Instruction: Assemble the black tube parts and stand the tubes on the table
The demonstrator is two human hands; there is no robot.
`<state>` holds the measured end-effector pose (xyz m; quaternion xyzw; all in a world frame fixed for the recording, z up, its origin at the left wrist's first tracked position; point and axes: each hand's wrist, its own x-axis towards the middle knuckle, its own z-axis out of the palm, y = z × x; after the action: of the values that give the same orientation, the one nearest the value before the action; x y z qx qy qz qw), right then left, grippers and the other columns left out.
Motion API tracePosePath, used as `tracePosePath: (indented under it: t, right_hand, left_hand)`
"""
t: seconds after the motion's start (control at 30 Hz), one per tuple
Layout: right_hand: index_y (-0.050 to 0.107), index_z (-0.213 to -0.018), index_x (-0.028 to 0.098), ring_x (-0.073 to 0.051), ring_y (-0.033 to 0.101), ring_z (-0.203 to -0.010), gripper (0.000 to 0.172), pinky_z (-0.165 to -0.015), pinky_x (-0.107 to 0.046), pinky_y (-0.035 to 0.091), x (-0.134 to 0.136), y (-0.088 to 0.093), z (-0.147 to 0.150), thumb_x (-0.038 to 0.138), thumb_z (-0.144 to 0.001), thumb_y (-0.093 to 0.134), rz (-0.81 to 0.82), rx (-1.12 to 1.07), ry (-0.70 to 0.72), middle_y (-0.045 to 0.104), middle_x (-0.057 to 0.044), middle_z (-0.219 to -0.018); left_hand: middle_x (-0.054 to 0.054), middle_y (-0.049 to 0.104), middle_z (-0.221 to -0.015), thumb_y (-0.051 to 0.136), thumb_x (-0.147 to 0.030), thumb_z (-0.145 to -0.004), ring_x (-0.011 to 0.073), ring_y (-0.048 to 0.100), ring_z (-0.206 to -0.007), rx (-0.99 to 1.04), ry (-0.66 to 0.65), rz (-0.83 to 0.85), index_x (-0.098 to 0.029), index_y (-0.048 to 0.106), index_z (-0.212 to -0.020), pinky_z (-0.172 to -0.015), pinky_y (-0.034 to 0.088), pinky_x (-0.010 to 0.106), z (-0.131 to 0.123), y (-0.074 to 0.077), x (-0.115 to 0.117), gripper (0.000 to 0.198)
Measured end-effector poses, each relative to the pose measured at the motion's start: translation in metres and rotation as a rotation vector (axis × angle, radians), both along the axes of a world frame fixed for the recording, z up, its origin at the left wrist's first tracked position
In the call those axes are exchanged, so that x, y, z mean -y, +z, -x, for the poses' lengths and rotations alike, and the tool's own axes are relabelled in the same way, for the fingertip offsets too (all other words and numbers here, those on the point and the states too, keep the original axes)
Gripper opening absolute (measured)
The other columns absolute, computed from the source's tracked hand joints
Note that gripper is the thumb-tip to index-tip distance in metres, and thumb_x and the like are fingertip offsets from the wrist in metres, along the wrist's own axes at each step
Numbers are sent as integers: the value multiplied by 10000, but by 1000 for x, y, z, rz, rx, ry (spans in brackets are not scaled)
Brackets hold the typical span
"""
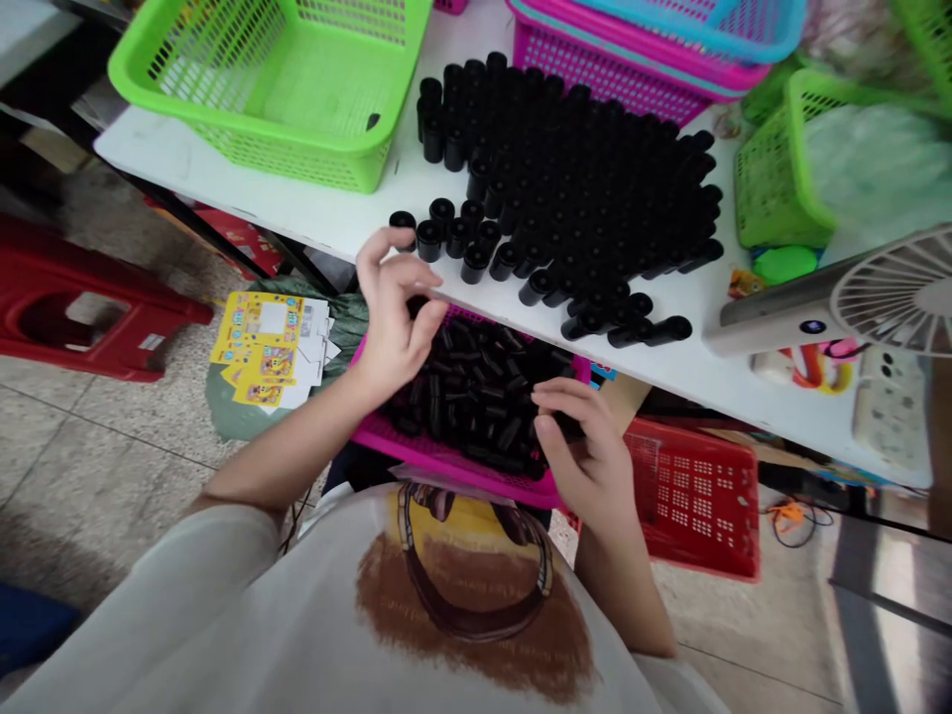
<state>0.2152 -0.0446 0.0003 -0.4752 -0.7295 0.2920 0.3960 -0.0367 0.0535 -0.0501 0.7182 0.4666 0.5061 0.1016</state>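
Note:
My left hand (398, 317) is raised at the table's front edge, its fingers bent and apart. Its upper fingers are beside the nearest of the short black tubes (429, 241) standing on the table; whether they touch is unclear. Over the right side of a pink basket (461, 458), my right hand (591, 451) has thumb and fingertips close together. A dark shape shows between them, too indistinct against the black pieces to name. The basket is filled with loose black tubes (483, 382) lying in all directions. Many more tubes stand upright in a dense group.
A green basket (297, 139) with one small black piece stands on the white table (168, 149), left. Pink and blue baskets (654, 50) are stacked behind the tubes. A fan (788, 297) stands on the right. Below are a red crate (699, 496) and a red stool (81, 297).

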Motion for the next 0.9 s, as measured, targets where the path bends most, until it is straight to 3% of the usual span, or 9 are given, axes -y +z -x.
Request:
tracePosePath:
  t: [0.13,0.27,0.37,0.47,0.57,0.7,0.8,0.9]
  right_hand:
    - [718,-1160,302,-195,720,-1095,201,-960,-374,630,6,-5,3,215,-1054,571,90,15,178,700,-67,-1158]
    - [696,-1300,273,-205,711,-1178,268,-1039,-375,606,11,-24,16,284,-1062,575,261,188,410,690,-92,-1263]
    - [648,-1427,230,-260,711,-1217,452,-1056,-412,603,11,-42,25,336,-991,698,423,432,552,686,-131,-1338]
    - [652,-1441,209,-267,729,-1159,472,-1003,-399,611,9,-52,24,219,-970,682,454,593,642,710,-133,-1282]
    - [684,-1413,232,-228,745,-1009,454,-889,-335,608,6,-50,10,167,-964,655,443,585,728,733,-96,-1136]
    - [739,-1338,250,-197,737,-926,355,-839,-293,583,0,-48,-8,241,-988,681,535,493,839,744,-76,-1074]
    - [747,-1326,213,-222,741,-1012,325,-911,-321,580,-5,-47,-10,280,-1027,639,654,488,907,755,-114,-1148]
    - [690,-1408,213,-248,725,-1120,388,-997,-367,568,-9,-40,-7,347,-1058,593,713,443,867,735,-131,-1257]
  left_hand:
    - [184,400,-1502,496,-691,-1017,319,585,-1209,-133,-70,79,-231,596,-1188,-1045,495,586,-1,-14,-57,501]
    - [144,498,-1474,484,-565,-1074,265,574,-1241,-221,-131,162,-214,652,-1178,-1085,476,517,-10,-13,-78,404]
    - [125,551,-1443,460,-526,-1089,279,538,-1315,-251,-70,148,-207,662,-1203,-1120,435,528,-14,-9,-78,395]
    - [148,545,-1481,553,-538,-1050,370,513,-1377,-317,-30,144,-225,673,-1218,-1146,358,620,-15,-10,-78,375]
    - [157,522,-1535,615,-634,-988,413,459,-1435,-422,-90,162,-244,643,-1311,-1187,266,654,-11,-13,-82,507]
    - [110,509,-1589,600,-780,-917,376,330,-1511,-562,-194,146,-272,588,-1405,-1235,184,646,-1,-5,-82,705]
    - [111,617,-1465,594,-696,-954,376,423,-1450,-696,-320,152,-262,653,-1304,-1194,278,628,0,15,-60,560]
    - [103,719,-1198,479,-400,-1055,306,628,-1189,-852,-539,252,-231,702,-1165,-1048,461,500,-1,32,-26,301]
